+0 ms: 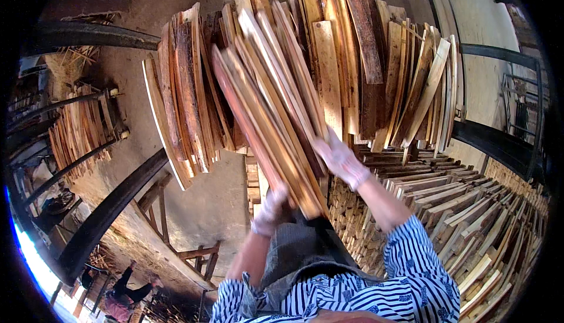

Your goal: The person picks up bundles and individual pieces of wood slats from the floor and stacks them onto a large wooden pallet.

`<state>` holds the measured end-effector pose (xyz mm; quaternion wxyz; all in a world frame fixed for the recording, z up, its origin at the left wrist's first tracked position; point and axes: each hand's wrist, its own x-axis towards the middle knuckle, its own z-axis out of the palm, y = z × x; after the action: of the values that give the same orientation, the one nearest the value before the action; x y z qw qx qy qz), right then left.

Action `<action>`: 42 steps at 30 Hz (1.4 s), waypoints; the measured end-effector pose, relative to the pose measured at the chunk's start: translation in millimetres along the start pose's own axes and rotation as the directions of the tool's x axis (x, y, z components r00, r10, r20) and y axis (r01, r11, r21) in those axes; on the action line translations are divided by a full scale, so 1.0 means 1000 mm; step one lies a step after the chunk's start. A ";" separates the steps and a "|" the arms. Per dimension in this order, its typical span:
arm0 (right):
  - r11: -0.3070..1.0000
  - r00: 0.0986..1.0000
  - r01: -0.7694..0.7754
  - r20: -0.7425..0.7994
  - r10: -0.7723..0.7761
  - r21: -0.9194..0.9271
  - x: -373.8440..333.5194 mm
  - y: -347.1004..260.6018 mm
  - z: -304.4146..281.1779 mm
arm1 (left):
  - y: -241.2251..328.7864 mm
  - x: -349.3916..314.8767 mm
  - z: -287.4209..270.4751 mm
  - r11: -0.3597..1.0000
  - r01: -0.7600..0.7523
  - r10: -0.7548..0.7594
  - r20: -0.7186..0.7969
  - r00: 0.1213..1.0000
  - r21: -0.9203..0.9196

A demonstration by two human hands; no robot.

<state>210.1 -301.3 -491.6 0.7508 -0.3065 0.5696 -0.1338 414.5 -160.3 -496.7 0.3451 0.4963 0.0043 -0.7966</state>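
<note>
A bundle of wooden slats [273, 111] slants between my two gloved hands, blurred a little by motion. My left hand [271, 206] is closed against the bundle's lower left side. On its right side, my right hand [342, 163] grips with the fingers wrapped round the slats' edge. Beyond and beneath the bundle lies a long row of rough wooden strips [329, 47], some with dark bark, heaped across a dark metal rack. Whether the bundle's far end rests on this heap, I cannot tell.
Dark rack rails [111, 211] run on the left, and another rail [493, 146] on the right. Stacked lumber [464, 217] fills the lower right. A second rack of strips [82, 129] stands far left. At lower left another person [126, 293] is near the floor.
</note>
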 end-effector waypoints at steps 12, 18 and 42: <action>0.996 0.937 -0.076 0.343 0.059 0.037 0.006 0.139 -0.002 | -0.037 0.000 -0.077 0.952 -0.103 0.055 -0.170 0.984 -0.288; 0.981 0.973 0.027 0.219 -0.071 0.195 -0.031 0.101 -0.003 | -0.044 -0.037 -0.020 0.981 -0.080 0.067 -0.078 0.995 -0.176; 0.366 0.253 0.921 -0.515 -0.819 -0.131 -0.619 -0.048 -0.003 | 0.038 -0.257 0.371 0.867 -0.451 0.034 0.879 0.475 0.211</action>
<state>19.8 0.9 16.0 0.3987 -0.4475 0.4579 -0.6566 212.7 -178.2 -91.8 0.2999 0.0959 -0.4074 -0.8573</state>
